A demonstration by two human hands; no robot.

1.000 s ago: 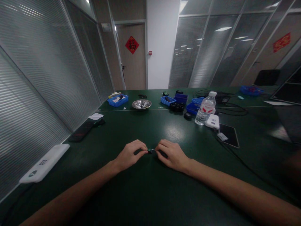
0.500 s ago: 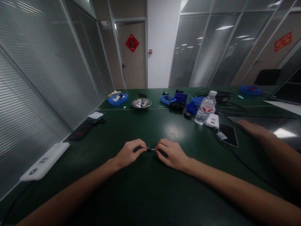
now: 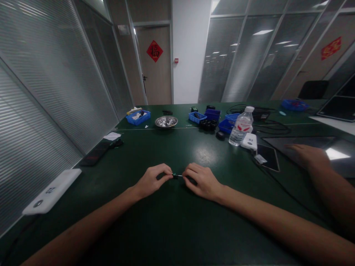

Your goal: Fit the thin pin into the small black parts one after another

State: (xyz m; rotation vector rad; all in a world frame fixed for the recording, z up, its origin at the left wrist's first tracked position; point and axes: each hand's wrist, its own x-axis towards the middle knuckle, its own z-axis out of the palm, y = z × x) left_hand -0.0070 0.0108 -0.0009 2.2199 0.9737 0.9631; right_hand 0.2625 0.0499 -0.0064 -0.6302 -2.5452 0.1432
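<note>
Clearly, fingers [image 3: 165,176] pinch small part [image 3: 174,176] — door sign [image 3: 154,51]: 福.

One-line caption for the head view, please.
Left hand and right hand pinch a small dark part between them over the green table; a co-worker's hand lies nearby.

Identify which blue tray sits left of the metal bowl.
The blue tray nearest the blinds; the other trays all sit right of the metal bowl.
</note>
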